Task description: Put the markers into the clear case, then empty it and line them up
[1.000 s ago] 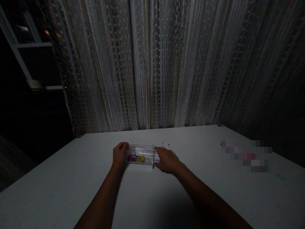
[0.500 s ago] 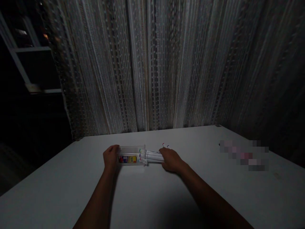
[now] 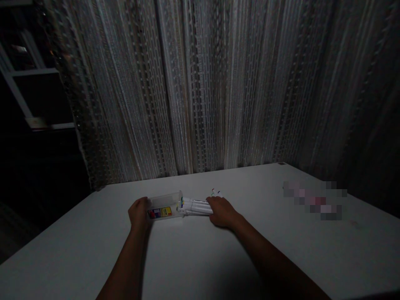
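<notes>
A clear plastic case (image 3: pixel 164 200) with a colourful label lies sideways on the white table, its open end facing right. My left hand (image 3: pixel 138 213) is closed around the case's left end. In my right hand (image 3: pixel 223 211) is a bundle of white markers (image 3: pixel 197 206), gripped at their right ends. The bundle's coloured left tips are at the mouth of the case. Two more marker ends (image 3: pixel 215 193) poke out just behind my right hand; whether it holds them too is hidden.
The white table (image 3: pixel 193 258) stretches out around both hands. At its right side lies a pixelated pinkish thing (image 3: pixel 315 201). A patterned curtain (image 3: pixel 200 83) hangs behind the table's far edge, and a dark window (image 3: pixel 34 83) is at the upper left.
The markers' left tips have come back from inside the case to its mouth, as my left hand and the case have shifted left. The view has also moved slightly.
</notes>
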Tool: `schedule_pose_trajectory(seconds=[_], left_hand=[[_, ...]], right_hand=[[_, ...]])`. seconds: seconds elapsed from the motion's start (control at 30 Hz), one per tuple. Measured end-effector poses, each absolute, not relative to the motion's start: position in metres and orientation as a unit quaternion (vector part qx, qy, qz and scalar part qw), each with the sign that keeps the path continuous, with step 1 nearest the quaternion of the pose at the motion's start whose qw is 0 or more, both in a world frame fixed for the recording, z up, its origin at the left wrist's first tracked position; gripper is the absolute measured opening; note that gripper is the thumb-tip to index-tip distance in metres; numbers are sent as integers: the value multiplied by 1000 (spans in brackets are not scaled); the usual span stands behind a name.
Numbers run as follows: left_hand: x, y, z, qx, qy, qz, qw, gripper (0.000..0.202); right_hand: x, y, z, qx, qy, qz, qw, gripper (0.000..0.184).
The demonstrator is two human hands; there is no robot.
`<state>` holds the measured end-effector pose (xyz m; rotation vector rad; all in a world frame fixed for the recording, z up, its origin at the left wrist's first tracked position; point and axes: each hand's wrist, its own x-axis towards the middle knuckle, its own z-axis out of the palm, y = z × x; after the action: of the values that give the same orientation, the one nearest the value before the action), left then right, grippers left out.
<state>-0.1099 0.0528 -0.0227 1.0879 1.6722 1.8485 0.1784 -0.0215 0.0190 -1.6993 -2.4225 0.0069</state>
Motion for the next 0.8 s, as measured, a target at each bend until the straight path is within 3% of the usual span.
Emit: schedule_pose_trajectory(seconds=[0.17,0.37,0.6,0.8], left_hand=[[-89,38,-1,513,607,596,111,29],[-53,18,13,767,519,375,37,47],[-80,21,13,789,578,206,38,66],[-101,32,14,747,626,224,2,63]], right_hand=[[177,-20,18,-561,-822,14,97,40],[173,-18,16,-553,-827,7,99,40],[177,-20,19,-561,-824,4,78,33],[180,-19,17,-585,-807,-13,75,32]])
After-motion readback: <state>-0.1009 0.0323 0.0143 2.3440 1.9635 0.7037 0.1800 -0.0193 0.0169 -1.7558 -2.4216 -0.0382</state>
